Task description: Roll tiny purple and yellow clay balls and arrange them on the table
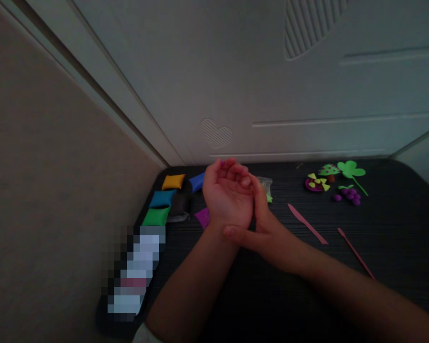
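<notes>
My left hand (229,197) is raised above the table, palm up with its fingers curled in. A small bit of purple clay (222,163) shows between its thumb and fingertips, mostly hidden. Wrapped round the side of that hand is my right hand (266,221), its thumb lying across the left wrist and its other fingers along the edge of the palm. Behind my hands are a purple clay packet (201,217), a blue packet (197,181) and a clear bag (266,186) with something yellow-green in it, all partly covered.
Orange (173,181), teal (162,198), green (156,216) and black (179,205) packets lie left on the dark table. A blurred-out object (137,271) is nearer. Rightward are a pink knife (307,224), a pink stick (355,252), purple balls (351,194), a green clover shape (350,169) and a small dish (315,185).
</notes>
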Demonstrator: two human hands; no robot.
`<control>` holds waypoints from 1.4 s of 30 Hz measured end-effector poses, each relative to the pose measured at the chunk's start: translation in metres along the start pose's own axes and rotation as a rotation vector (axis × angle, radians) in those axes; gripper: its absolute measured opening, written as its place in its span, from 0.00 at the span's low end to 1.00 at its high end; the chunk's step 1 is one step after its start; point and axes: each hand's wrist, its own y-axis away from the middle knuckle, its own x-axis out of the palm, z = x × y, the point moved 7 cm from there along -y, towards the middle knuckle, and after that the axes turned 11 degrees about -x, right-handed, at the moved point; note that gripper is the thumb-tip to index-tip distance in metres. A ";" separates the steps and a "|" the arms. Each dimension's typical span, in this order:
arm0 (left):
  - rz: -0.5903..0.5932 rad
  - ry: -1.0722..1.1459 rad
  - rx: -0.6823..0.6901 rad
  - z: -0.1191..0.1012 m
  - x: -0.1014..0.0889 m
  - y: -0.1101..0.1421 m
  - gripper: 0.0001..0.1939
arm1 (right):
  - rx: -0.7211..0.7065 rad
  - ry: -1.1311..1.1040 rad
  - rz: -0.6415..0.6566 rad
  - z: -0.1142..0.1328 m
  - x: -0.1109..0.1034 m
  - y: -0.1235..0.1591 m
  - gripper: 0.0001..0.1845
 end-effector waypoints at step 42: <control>0.293 -0.676 -0.285 0.035 0.021 0.008 0.12 | -0.441 0.898 -0.291 0.058 -0.092 -0.004 0.06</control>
